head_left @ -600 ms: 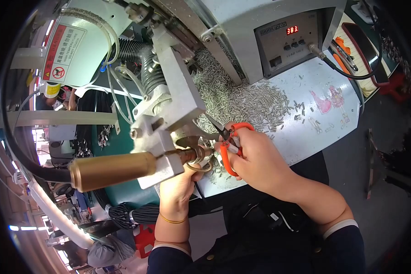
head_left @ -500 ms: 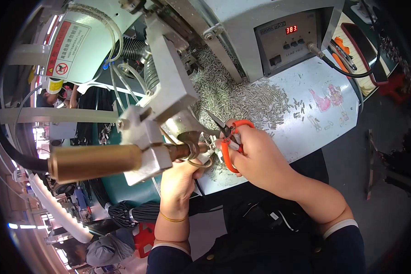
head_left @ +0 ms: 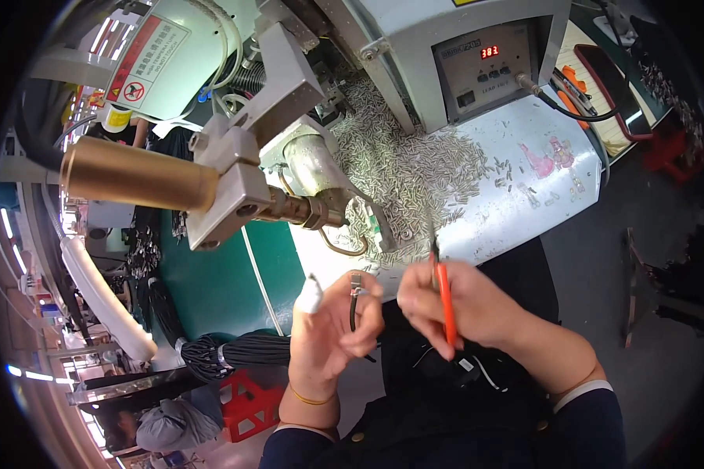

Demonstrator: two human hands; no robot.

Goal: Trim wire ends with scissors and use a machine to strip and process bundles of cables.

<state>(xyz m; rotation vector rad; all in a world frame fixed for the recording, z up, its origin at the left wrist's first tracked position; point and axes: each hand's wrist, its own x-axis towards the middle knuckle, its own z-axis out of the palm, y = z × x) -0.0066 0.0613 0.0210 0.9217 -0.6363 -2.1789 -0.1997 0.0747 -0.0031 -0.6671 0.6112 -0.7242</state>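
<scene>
My left hand is raised below the machine's soldering iron, a white cover on its thumb. Its fingers pinch a thin black cable, whose small metal connector points up. To its right, my right hand grips orange-handled snips; their dark pointed blades are blurred and reach up over the metal bits. The brass-coloured soldering iron sits in a grey clamp, its tip apart from both hands. A bent copper-coloured tube curves below that tip.
Many small silvery metal bits cover the white work plate. A grey control box with a red display stands behind. A bundle of black cables lies on the green table at left. A phone lies far right.
Both hands have come down and away from the soldering iron tip, toward me. The cable's connector now shows in my left hand. The snips have turned more upright. The view has shifted slightly.
</scene>
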